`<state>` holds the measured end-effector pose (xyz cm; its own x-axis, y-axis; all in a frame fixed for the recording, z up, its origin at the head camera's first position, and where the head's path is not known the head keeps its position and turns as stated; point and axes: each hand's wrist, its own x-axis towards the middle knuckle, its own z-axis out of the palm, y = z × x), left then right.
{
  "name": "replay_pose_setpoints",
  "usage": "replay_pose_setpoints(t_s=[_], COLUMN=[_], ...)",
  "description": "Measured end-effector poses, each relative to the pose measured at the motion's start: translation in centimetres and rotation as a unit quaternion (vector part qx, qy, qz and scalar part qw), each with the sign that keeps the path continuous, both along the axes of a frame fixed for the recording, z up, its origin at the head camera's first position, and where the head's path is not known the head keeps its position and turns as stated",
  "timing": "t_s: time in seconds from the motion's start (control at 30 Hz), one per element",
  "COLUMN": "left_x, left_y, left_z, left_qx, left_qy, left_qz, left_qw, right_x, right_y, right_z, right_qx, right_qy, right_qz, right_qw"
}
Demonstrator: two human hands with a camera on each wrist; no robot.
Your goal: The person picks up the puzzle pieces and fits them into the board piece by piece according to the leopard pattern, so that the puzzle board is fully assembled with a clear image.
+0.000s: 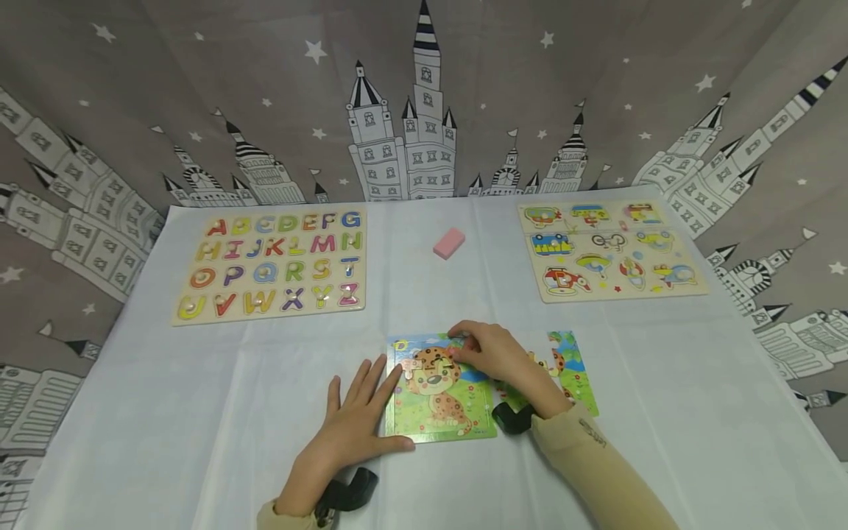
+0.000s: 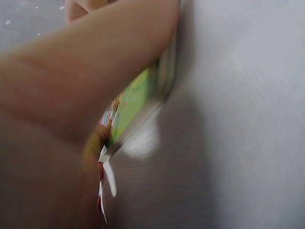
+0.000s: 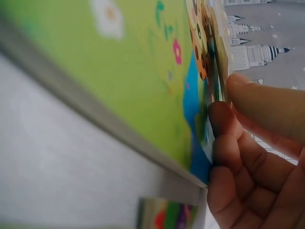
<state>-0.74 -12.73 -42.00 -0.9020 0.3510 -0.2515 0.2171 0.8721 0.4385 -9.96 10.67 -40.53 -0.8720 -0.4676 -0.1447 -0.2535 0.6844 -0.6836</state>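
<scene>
A square jigsaw puzzle (image 1: 417, 416) with a spotted leopard cub on green grass lies at the front middle of the table. My left hand (image 1: 354, 427) rests spread at its left side, fingertips on the left edge and thumb by the lower left corner. At the upper right of the picture, my right hand (image 1: 497, 357) pinches a jigsaw piece (image 3: 220, 52) between thumb and fingers, just over the board; the fingers hide much of it. More jigsaw pieces (image 1: 575, 368) with leaves and grass lie right of the board, partly covered by the right forearm.
An alphabet board (image 1: 278, 258) stands back left and a vehicle peg board (image 1: 623, 269) back right. Between them lies a pink block (image 1: 449, 243). A white cloth (image 1: 199, 412) covers the table, and a grey castle-print curtain (image 1: 265, 59) hangs behind.
</scene>
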Motion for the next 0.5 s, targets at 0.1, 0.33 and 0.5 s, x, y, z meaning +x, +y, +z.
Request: replay_pose_setpoints(t_s=[0.1,0.33,0.5], left_x=[0.0,0.01,-0.01], left_y=[0.01,0.03,0.02], left_z=[-0.03,-0.02,-0.04], left_qx=[0.001,0.002,0.0], left_qy=[-0.002,0.0,-0.001], left_qz=[0.001,0.001,-0.001], left_qw=[1.0,1.0,1.0], right_x=[0.15,0.35,0.55], right_y=[0.06,-0.1,-0.05], right_z=[0.1,0.36,0.41], right_qx=[-0.003,0.009,0.012], right_qy=[0.006,0.023,0.05], right_qz=[0.006,0.012,0.044], right_qw=[1.0,1.0,0.998])
